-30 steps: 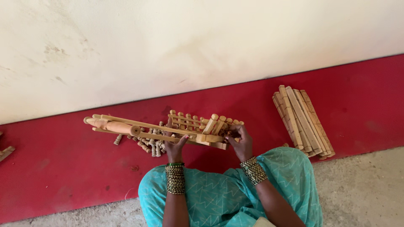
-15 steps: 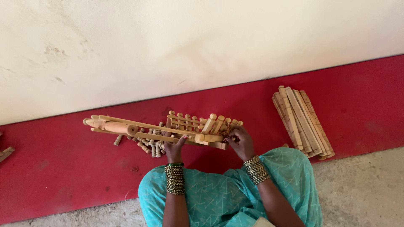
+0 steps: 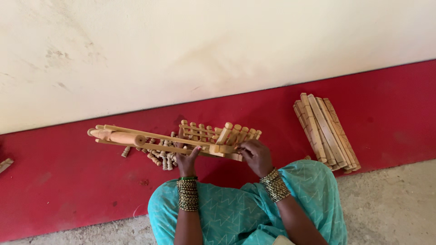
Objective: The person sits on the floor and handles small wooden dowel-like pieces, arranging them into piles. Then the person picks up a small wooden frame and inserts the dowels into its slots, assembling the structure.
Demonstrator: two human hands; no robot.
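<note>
A long wooden frame (image 3: pixel 150 138) with two thin rails, a thick rounded handle at its left end and a row of short pegs at its right end is held level above the red floor. My left hand (image 3: pixel 185 159) grips the rails from below near the middle. My right hand (image 3: pixel 255 155) holds the pegged end, fingers curled over it. Both wrists carry stacked bangles. Under the frame lies a heap of small turned wooden pegs (image 3: pixel 160 156).
A bundle of flat wooden slats (image 3: pixel 326 131) lies on the red floor strip (image 3: pixel 68 190) to the right. A cream wall (image 3: pixel 218 50) rises behind. My teal-clothed lap (image 3: pixel 227 213) fills the bottom centre; grey concrete (image 3: pixel 395 204) lies at the lower right.
The frame has shifted only slightly; both hands keep their grip in nearly the same place.
</note>
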